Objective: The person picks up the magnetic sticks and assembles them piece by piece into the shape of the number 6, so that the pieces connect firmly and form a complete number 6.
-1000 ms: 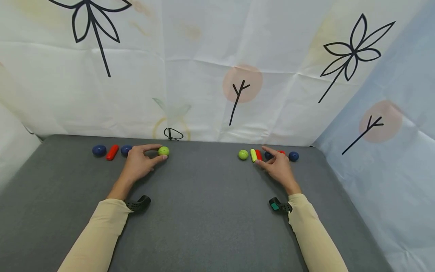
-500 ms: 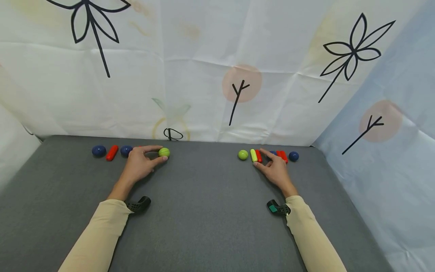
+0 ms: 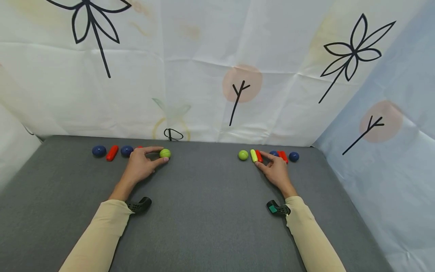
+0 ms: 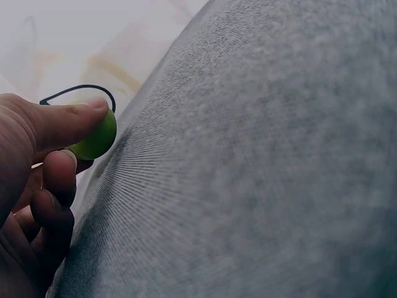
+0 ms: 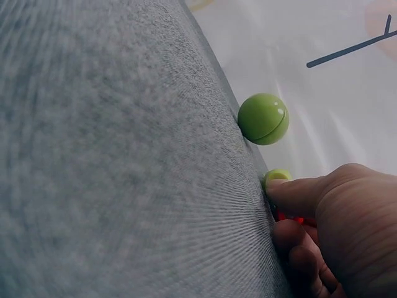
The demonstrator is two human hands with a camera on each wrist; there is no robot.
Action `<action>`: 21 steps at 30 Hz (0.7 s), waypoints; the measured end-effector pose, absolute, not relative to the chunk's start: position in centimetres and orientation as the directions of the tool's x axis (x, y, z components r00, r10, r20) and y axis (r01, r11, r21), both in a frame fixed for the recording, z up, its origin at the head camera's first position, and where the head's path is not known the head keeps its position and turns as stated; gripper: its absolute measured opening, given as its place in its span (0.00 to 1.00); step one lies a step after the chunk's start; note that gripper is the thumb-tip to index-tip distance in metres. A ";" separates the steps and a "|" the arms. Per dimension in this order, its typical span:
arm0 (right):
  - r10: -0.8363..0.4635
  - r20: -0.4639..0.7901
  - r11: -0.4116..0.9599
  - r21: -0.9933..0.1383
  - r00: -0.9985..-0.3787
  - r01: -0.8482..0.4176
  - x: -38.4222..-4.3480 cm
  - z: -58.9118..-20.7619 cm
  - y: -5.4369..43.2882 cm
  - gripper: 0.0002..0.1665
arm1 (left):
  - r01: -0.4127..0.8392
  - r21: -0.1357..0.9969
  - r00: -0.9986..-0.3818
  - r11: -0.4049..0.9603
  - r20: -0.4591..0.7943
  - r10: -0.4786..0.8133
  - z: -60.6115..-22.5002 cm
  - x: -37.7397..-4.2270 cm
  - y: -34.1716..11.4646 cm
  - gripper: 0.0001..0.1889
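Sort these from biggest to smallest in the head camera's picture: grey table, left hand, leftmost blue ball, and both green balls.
1. Grey table
2. Left hand
3. Leftmost blue ball
4. Held green ball and loose green ball: too alike to rank

All on tabletop (image 3: 204, 219). Left hand (image 3: 139, 164): ball (image 3: 165, 153) between fingertips; left of fingers, near egg (image 3: 127, 151), stick (image 3: 112, 153), far egg (image 3: 99, 151). Right hand (image 3: 276, 170): short stick (image 3: 253, 155) at thumb tip, second ball (image 3: 242, 155) left of fingers, outermost egg (image 3: 293, 156) right.
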State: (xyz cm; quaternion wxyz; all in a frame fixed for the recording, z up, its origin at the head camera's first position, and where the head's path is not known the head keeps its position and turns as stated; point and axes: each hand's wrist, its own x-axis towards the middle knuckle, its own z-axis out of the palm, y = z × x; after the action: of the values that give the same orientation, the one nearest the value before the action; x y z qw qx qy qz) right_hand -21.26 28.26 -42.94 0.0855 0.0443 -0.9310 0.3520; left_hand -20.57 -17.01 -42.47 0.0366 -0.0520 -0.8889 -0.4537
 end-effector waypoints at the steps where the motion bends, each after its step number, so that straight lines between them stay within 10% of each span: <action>1: -0.020 0.194 0.747 -0.649 -0.981 -0.143 -21.3 -43.0 28.3 0.29 | 0.127 0.803 -0.992 0.582 0.112 0.061 -42.5 -20.6 -17.0 0.25; 21: 0.049 0.242 0.717 -0.684 -0.969 -0.135 -21.3 -43.3 28.0 0.22 | 0.180 0.835 -0.977 0.520 0.214 -0.004 -42.6 -21.7 -13.6 0.22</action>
State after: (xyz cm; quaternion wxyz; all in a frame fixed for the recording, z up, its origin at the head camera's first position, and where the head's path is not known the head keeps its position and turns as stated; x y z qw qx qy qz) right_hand -21.29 27.99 -43.26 0.1222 0.0233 -0.9185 0.3754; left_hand -21.65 -13.62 -42.64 0.0946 -0.0510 -0.8665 -0.4874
